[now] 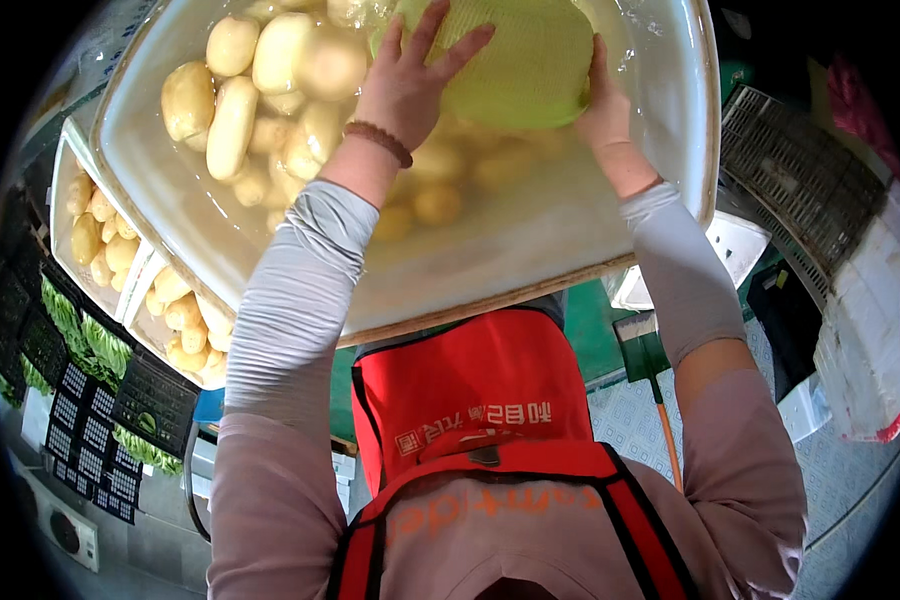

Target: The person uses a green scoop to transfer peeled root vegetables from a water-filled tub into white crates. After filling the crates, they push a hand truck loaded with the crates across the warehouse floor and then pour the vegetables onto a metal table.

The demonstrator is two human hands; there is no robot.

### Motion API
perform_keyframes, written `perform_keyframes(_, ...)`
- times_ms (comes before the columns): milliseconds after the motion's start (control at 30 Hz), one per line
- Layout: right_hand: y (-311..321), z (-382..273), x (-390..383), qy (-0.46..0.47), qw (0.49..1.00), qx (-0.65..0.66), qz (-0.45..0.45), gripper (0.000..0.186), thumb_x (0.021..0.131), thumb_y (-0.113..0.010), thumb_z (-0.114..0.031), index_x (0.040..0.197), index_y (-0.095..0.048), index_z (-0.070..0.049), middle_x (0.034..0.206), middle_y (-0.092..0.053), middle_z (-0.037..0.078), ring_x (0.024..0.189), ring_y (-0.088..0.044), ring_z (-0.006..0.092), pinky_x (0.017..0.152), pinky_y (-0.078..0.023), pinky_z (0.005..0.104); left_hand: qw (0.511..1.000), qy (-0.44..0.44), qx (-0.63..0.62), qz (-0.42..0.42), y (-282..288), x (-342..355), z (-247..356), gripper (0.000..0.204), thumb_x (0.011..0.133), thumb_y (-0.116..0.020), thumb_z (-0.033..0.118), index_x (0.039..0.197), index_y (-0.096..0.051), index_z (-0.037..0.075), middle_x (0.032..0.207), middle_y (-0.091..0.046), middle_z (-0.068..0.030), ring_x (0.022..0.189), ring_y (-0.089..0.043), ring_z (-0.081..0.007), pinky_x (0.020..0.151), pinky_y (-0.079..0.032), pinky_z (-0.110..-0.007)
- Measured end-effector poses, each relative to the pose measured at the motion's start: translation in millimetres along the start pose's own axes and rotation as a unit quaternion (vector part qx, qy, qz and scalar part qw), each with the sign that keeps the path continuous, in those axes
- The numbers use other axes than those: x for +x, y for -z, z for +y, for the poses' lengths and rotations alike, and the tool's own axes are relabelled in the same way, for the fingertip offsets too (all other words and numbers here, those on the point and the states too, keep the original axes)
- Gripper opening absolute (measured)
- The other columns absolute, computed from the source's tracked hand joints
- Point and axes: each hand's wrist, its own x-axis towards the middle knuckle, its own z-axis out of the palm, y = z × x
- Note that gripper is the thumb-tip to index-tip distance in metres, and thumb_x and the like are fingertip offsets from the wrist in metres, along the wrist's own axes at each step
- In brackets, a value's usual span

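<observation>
A light green mesh-textured basket (525, 70) with a rounded side faces me at the far part of a large white tub (490, 285). My left hand (410, 80) lies on the basket's left part, fingers spread and stretched out. At the basket's right edge, my right hand (605, 110) grips it; some of those fingers are hidden. Murky water fills the tub beneath. Many pale yellow potatoes (232, 125) sit in the water left of my left hand, and a few more show dimly below the basket. What the basket contains, if anything, is hidden.
White crates of potatoes (182, 312) stand left of the tub. Beyond them are black crates (95, 440) and leafy greens (105, 345). To the right are a stack of dark slatted crates (795, 165), a white container (735, 250) and an orange-handled shovel (642, 350).
</observation>
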Motion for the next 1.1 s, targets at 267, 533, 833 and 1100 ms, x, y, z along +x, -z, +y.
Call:
perform_keyframes(267,-3,-3,19,-0.050,0.998,-0.013,-0.041,0.108,0.071,-0.073,-0.022,0.147,0.004,-0.027,0.118,-0.060,0.015,0.097,-0.061,0.0379,0.079,-0.052,0.0413,0.997,-0.047,0.037,-0.051,-13,38,-21,0.074,0.079,-0.053,0.010,0.147,-0.023,0.017,0.151,-0.024,-0.0022,0.142,-0.013,-0.0311,0.114,-0.018,-0.045)
perform_keyframes(533,-13,3,-11,-0.033,0.999,-0.004,-0.023,0.099,0.075,-0.068,-0.021,0.148,0.000,-0.027,0.113,-0.062,0.017,0.096,-0.061,0.0388,0.079,-0.051,0.0426,0.998,-0.049,0.021,-0.044,-24,6,-19,0.067,0.081,-0.053,0.018,0.144,-0.031,0.015,0.152,-0.024,-0.0010,0.142,-0.013,-0.0321,0.114,-0.016,-0.047)
perform_keyframes(833,28,-49,44,0.093,0.982,0.131,-0.101,0.095,0.067,-0.074,-0.013,0.145,-0.021,-0.002,0.131,-0.046,0.027,0.123,-0.047,0.0352,0.102,-0.037,0.0369,0.876,-0.096,0.378,-0.282,-4,31,-26,0.078,0.083,-0.035,0.070,0.144,-0.033,0.021,0.155,-0.013,-0.0069,0.142,-0.005,-0.0315,0.114,0.000,-0.053)
perform_keyframes(1100,6,-26,53,0.143,0.990,-0.013,-0.001,0.094,0.069,-0.071,-0.005,0.147,-0.019,-0.012,0.132,-0.047,0.025,0.121,-0.046,0.0401,0.100,-0.039,0.0404,0.922,-0.084,0.267,-0.266,-2,34,-47,0.069,0.087,-0.043,0.055,0.142,-0.037,0.015,0.154,-0.014,-0.0102,0.142,-0.003,-0.0331,0.116,-0.004,-0.045)
